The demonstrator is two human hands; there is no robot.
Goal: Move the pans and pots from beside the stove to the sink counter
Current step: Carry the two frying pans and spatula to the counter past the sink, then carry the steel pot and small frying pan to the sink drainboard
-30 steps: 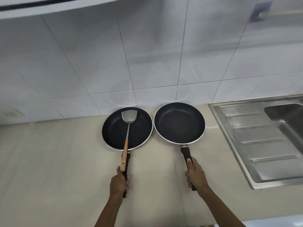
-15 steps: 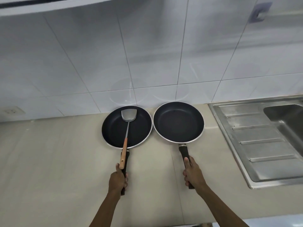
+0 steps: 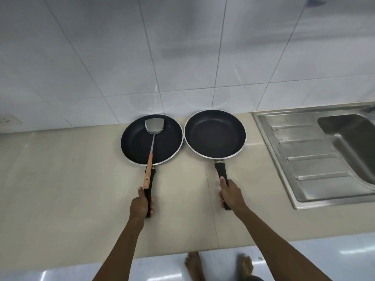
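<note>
Two black frying pans with silver rims sit side by side on the beige counter [image 3: 60,189], close to the tiled wall. The left pan [image 3: 138,145] holds a metal spatula [image 3: 153,128] with a wooden handle that lies along the pan's black handle. My left hand [image 3: 142,205] is shut on the left pan's handle, near its end. The right pan [image 3: 215,134] has nothing in it, and my right hand [image 3: 231,194] grips its black handle. Both pans rest flat on the counter, their rims almost touching.
A stainless steel sink [image 3: 304,155] with a ribbed drainboard lies to the right, its basin at the far right edge. A wall socket [image 3: 8,119] sits low on the tiles at the left. The counter's front edge runs below my arms, with bare feet on the floor.
Both pans stay in place with my hands on their handles. The camera has pulled back and tilted down, so the counter's front edge and the floor now show.
</note>
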